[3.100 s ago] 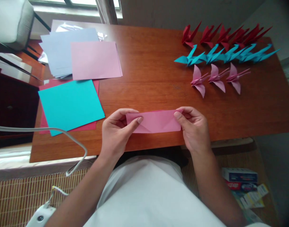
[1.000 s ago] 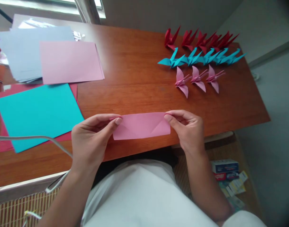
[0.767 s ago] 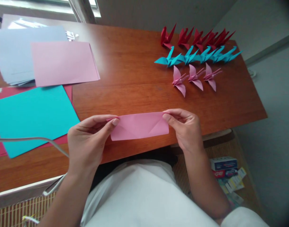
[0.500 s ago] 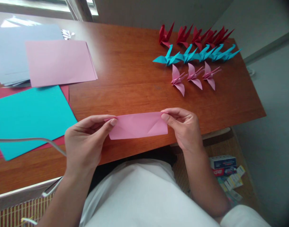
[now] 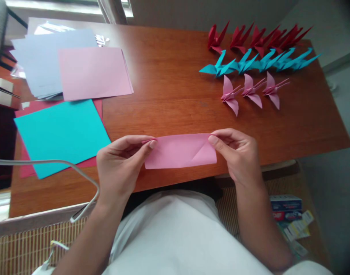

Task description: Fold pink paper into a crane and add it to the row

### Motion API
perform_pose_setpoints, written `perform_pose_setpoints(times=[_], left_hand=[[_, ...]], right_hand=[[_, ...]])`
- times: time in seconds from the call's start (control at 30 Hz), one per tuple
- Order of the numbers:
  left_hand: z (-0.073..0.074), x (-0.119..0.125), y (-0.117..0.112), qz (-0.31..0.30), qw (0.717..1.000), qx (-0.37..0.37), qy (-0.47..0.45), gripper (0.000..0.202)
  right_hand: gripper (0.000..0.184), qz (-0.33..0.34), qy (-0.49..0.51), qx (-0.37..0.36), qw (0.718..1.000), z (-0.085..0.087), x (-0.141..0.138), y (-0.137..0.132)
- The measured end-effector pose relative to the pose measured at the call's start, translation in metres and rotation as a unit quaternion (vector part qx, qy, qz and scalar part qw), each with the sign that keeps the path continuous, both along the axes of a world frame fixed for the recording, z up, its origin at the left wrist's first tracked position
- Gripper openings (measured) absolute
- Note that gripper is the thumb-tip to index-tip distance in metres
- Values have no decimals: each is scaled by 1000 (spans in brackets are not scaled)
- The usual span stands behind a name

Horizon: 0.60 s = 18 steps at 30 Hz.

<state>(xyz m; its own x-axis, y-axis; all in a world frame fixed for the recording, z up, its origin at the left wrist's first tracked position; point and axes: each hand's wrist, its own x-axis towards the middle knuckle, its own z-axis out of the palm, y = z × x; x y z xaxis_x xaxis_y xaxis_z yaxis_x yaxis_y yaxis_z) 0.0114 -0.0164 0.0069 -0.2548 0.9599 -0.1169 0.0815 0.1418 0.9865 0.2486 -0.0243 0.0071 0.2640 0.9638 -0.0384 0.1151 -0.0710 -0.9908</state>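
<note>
A pink sheet folded into a long rectangle (image 5: 179,151) is held just above the near edge of the wooden table (image 5: 169,91). My left hand (image 5: 122,166) pinches its left end between thumb and fingers. Its right end is pinched by my right hand (image 5: 238,154). Diagonal creases show on the paper near the right end.
Folded paper cranes lie at the far right in rows: red (image 5: 258,36), teal (image 5: 255,63) and three pink (image 5: 251,91). Flat sheets lie at the left: teal (image 5: 60,133), pink (image 5: 93,72), pale blue (image 5: 40,57). A grey cable (image 5: 63,164) crosses the near left. Small boxes (image 5: 286,208) lie on the floor.
Both hands keep the same pinch on the folded pink paper. The view has swung, so everything has shifted a little to the right in the picture.
</note>
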Motion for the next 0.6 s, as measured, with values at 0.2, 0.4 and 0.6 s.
perform_pose_setpoints(times=[0.2,0.4,0.6], left_hand=[[3,-5,1,-21,1000,-14,-15,17],[0,-6,2,-13,996,-49,-68,16],[0,-4,2,4,995,-54,-78,18]], right_hand=[[11,3,17,-9,1000,1,5,-1],[12,-4,28,-21,999,5,1,0],[14,-12,24,-33,999,3,-1,0]])
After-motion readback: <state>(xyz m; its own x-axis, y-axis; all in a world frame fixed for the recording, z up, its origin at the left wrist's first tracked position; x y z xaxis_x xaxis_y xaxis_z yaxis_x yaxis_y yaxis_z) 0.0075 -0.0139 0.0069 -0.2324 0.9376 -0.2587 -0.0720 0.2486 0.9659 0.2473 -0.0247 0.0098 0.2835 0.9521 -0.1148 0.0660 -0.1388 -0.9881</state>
